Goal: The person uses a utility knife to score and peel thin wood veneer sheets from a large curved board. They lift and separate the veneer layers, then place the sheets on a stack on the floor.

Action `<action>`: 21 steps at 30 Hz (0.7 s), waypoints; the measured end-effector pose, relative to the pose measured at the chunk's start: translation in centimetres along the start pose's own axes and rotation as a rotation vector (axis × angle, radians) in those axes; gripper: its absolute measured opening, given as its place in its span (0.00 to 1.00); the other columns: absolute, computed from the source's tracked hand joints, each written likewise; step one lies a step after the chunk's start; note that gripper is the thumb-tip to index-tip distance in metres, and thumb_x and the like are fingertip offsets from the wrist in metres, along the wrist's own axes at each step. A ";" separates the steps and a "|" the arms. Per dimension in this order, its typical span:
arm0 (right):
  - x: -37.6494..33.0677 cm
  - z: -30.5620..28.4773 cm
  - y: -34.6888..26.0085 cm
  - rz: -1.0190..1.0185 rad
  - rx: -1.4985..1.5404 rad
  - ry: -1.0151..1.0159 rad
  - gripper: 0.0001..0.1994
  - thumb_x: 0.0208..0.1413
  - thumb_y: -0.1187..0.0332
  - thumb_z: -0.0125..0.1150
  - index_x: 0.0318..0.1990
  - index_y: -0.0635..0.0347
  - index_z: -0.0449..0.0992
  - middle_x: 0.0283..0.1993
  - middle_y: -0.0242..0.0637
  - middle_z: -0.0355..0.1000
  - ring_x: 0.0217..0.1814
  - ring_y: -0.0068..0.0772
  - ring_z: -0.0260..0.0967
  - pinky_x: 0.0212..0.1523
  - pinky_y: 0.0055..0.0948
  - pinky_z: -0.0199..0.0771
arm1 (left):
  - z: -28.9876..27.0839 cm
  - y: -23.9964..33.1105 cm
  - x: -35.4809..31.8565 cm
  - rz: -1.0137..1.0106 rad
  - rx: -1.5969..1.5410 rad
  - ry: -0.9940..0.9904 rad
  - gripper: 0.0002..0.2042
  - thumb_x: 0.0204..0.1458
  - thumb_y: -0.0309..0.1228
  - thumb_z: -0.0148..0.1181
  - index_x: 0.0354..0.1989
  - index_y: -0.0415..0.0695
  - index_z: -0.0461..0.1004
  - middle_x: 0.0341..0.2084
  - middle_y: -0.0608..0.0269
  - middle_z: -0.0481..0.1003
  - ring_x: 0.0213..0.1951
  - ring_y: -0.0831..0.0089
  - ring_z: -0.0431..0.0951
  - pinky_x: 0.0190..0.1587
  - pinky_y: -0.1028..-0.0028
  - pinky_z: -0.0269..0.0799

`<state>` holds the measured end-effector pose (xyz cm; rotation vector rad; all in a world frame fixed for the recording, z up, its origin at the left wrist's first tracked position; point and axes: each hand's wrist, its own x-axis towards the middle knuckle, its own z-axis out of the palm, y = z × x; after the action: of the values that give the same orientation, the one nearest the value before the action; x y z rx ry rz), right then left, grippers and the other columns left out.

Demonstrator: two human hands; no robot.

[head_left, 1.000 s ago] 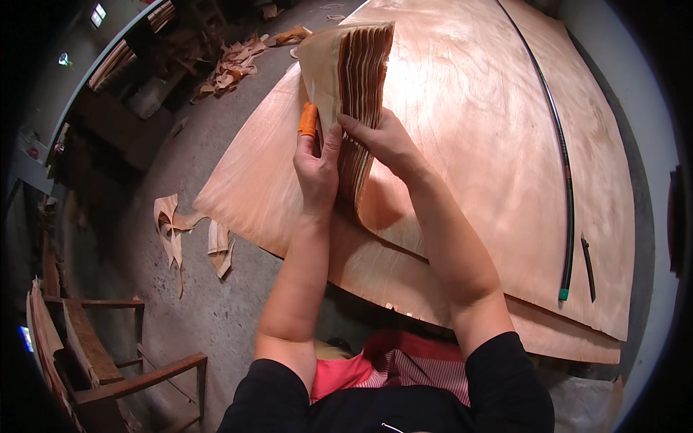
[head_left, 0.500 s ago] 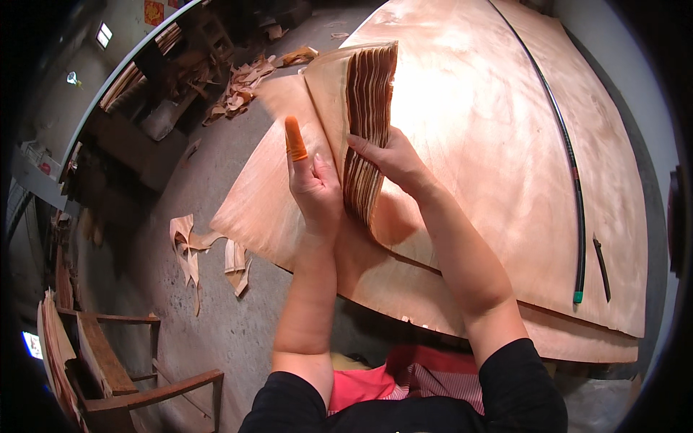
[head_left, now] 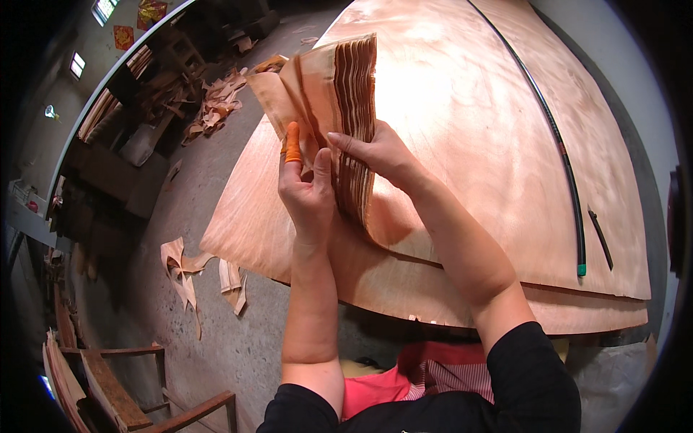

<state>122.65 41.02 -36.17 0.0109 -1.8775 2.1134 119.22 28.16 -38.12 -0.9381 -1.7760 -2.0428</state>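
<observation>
Both hands hold an upright bundle of thin wood veneer strips (head_left: 346, 94) above a stack of large veneer sheets (head_left: 469, 123). My left hand (head_left: 307, 187), with an orange rubber tip on its index finger, grips the bundle's left face. From the right, my right hand (head_left: 375, 155) presses its fingers against the strips' edges. The outermost strip bends away to the left at the top.
A long thin black rod with a green end (head_left: 567, 173) and a short dark tool (head_left: 600, 238) lie on the sheets at right. Veneer scraps (head_left: 191, 274) litter the concrete floor at left. A wooden chair frame (head_left: 115, 382) stands at lower left.
The view has drifted a little; the bundle and both hands sit slightly lower and more central. The left index finger with the orange tip stands straighter against the outer strip.
</observation>
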 end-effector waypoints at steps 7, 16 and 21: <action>0.0 0.6 -0.2 -0.063 -0.075 0.055 0.18 0.47 0.64 0.63 0.42 0.68 0.70 0.37 0.37 0.72 0.38 0.24 0.68 0.40 0.23 0.69 | 0.0 -1.4 -0.1 -0.019 0.051 0.076 0.18 0.55 0.26 0.46 0.53 0.32 0.61 0.43 0.48 0.71 0.41 0.69 0.72 0.41 0.76 0.67; -0.3 0.7 -0.2 -0.040 -0.084 0.033 0.18 0.49 0.62 0.61 0.41 0.69 0.71 0.36 0.37 0.72 0.38 0.23 0.68 0.39 0.24 0.69 | -0.1 -0.8 0.0 0.067 0.132 0.045 0.21 0.55 0.24 0.46 0.58 0.35 0.55 0.42 0.58 0.69 0.41 0.77 0.70 0.43 0.81 0.66; 0.0 0.5 0.2 -0.026 -0.078 0.028 0.18 0.49 0.62 0.61 0.41 0.69 0.71 0.35 0.36 0.72 0.37 0.23 0.67 0.39 0.23 0.69 | 0.0 -0.7 -0.2 -0.061 -0.135 0.005 0.26 0.52 0.26 0.54 0.58 0.33 0.53 0.42 0.57 0.69 0.41 0.75 0.71 0.44 0.79 0.67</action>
<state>122.47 40.52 -36.27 -0.0108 -1.9314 2.0118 119.01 28.27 -38.78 -0.9249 -1.7015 -2.2253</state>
